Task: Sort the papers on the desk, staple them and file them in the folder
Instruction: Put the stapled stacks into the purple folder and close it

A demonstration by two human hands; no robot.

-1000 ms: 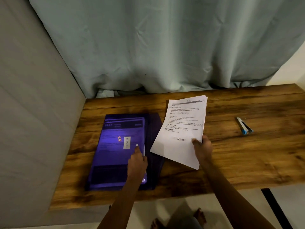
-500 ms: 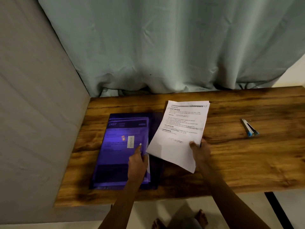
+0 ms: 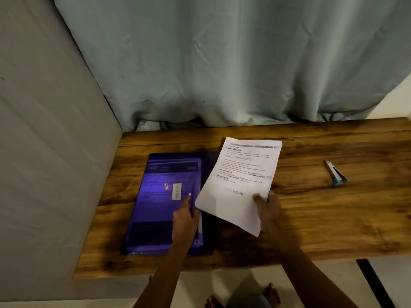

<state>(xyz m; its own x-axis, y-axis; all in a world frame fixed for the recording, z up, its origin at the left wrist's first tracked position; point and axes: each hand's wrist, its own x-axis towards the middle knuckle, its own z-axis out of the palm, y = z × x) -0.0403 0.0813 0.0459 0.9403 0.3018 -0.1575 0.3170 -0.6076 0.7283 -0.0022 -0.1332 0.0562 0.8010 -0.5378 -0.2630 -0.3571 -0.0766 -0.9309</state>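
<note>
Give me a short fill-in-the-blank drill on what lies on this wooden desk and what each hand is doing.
1. The white printed papers are gripped by the person's ____ hand.
2. The left hand touches the translucent ____ plastic folder.
3. The small silver stapler with a blue tip lies untouched on the brown wooden desk, to the ____ of the papers.

Missing words: right; purple; right.
</note>
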